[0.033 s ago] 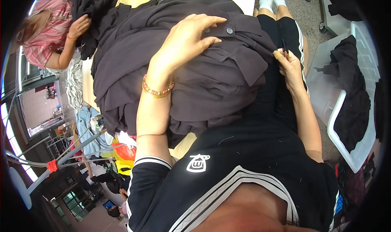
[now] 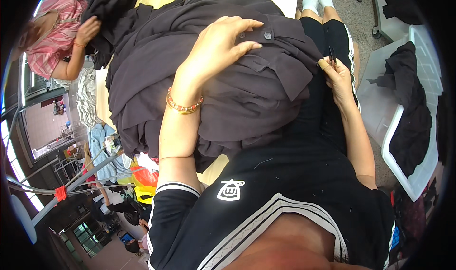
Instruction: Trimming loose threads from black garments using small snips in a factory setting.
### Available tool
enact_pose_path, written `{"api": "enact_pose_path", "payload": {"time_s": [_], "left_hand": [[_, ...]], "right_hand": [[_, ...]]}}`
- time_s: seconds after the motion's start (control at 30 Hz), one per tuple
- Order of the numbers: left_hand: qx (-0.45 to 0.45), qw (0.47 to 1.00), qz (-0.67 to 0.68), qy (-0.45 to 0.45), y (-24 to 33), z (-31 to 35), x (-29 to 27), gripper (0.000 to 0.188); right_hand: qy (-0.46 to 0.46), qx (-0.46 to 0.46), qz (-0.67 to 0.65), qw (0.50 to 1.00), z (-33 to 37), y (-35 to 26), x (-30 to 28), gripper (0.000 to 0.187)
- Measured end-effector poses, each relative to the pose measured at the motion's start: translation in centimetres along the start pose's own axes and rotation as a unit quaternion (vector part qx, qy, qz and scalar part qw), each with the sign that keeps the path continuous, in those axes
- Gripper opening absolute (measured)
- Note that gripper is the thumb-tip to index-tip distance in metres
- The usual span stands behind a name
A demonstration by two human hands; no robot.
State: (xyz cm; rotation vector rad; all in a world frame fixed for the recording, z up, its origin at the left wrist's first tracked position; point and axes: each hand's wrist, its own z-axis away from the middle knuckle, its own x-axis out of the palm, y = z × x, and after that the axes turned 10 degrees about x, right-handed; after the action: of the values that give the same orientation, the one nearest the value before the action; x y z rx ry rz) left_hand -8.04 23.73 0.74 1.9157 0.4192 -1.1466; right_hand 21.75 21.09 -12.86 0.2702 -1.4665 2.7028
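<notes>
A heap of dark brown-grey cloth garments (image 2: 156, 70) lies in front of me, reaching to my lap. My left hand (image 2: 218, 44) rests on top of it, index finger and thumb stretched apart beside a button (image 2: 267, 35) on a placket. Near its fingertips lies a pointed collar or flap (image 2: 289, 75). By the heap's right edge, over my thigh, my right hand (image 2: 338, 78) is closed around small black thread snips (image 2: 331, 54), blades pointing away from me. A tan band wraps its thumb, which is next to the cloth edge. Whether it also pinches cloth is unclear.
At the right stands a translucent white bin (image 2: 396, 142) holding dark cloth (image 2: 411, 108). Across the table (image 2: 102, 97), at far left, a person in a pink striped top (image 2: 47, 47) handles dark cloth. Grey-white fabric (image 2: 86, 97) and a metal rail (image 2: 90, 172) are at the left.
My left thumb has shifted slightly to the right. The other person's hand and dark cloth have moved a little. My right hand keeps its place.
</notes>
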Motion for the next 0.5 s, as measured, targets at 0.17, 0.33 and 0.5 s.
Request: {"api": "enact_pose_path", "payload": {"time_s": [0.17, 0.33, 0.5], "left_hand": [[-0.010, 0.997, -0.064, 0.034, 0.1, 0.2, 1.5, 0.033], [-0.013, 0.989, -0.134, 0.070, 0.6, 0.3, 2.8, 0.032], [-0.062, 0.978, -0.169, 0.103, 1.0, 0.1, 4.0, 0.031]], "right_hand": [[0.008, -0.040, 0.066, 0.997, -0.2, -0.1, 0.2, 0.010], [0.000, -0.051, 0.072, 0.996, 0.0, -0.2, 0.6, 0.009], [-0.001, -0.074, 0.076, 0.994, -0.1, 0.2, 0.4, 0.008]]}}
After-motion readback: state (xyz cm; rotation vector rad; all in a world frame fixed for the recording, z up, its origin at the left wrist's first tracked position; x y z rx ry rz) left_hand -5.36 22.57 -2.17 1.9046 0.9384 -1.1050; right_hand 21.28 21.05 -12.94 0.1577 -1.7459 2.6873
